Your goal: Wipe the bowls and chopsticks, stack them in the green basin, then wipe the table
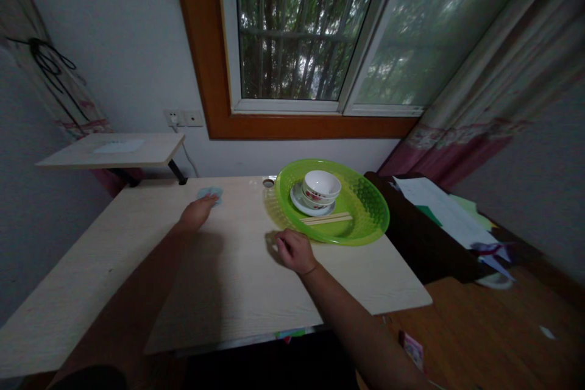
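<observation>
My left hand (197, 213) reaches far across the pale wooden table and presses on a thin light-blue cloth (211, 195), its fingers on the cloth. My right hand (296, 251) is curled in a loose fist just above the table, with nothing seen in it. It is close to the front rim of a green plastic basket (372, 219). Inside the basket, stacked white bowls (322, 183) with a red floral pattern rest on a white plate (299, 200). Light wooden chopsticks (326, 218) lie in front of them.
A small raised shelf (114, 155) on black legs stands at the table's back left. The wall, with sockets (183, 118), and a window (311, 30) are behind the table (256, 292). Papers (439, 210) lie on a dark surface at right.
</observation>
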Available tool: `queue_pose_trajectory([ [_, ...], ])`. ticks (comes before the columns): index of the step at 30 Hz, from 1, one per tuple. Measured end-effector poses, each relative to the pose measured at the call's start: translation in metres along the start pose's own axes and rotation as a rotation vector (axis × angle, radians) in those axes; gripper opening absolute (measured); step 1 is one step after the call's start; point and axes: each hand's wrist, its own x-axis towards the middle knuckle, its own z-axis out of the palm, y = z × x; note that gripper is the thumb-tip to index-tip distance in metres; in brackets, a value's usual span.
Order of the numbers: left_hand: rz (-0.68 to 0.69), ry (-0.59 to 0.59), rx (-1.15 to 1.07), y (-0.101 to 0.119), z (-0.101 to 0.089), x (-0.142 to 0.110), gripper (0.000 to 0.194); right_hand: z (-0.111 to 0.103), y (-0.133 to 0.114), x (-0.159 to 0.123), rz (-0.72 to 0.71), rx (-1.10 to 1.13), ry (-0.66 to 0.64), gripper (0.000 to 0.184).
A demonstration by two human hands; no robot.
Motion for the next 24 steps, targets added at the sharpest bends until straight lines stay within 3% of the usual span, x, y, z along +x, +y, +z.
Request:
queue_pose_trajectory([
  [4, 0.007, -0.056, 0.216, -0.072, -0.017, -0.039, 0.057, 0.001, 0.001, -0.002, 0.037, 0.019, 0.033, 0.014],
  [6, 0.049, -0.096, 0.250, -0.088, -0.018, -0.064, 0.057, 0.001, 0.000, -0.003, 0.062, 0.034, 0.057, 0.015],
  [8, 0.098, -0.088, 0.270, -0.089, -0.012, -0.089, 0.055, 0.000, -0.001, -0.003, 0.073, 0.026, 0.073, 0.017],
  [12, 0.266, -0.186, 0.251, -0.068, 0.012, -0.126, 0.052, 0.000, -0.003, -0.002, 0.062, 0.006, 0.086, 0.018],
  [15, 0.441, -0.239, 0.231, -0.049, 0.038, -0.132, 0.052, -0.002, -0.005, -0.002, 0.077, 0.010, 0.125, 0.019],
  [20, 0.760, -0.275, 0.169, -0.010, 0.081, -0.098, 0.054, -0.010, -0.005, -0.005, 0.095, 0.001, 0.201, 0.020],
  [24, 0.841, -0.283, 0.097, 0.036, 0.107, -0.047, 0.047, -0.017, -0.005, -0.010, -0.001, -0.033, 0.087, 0.021],
])
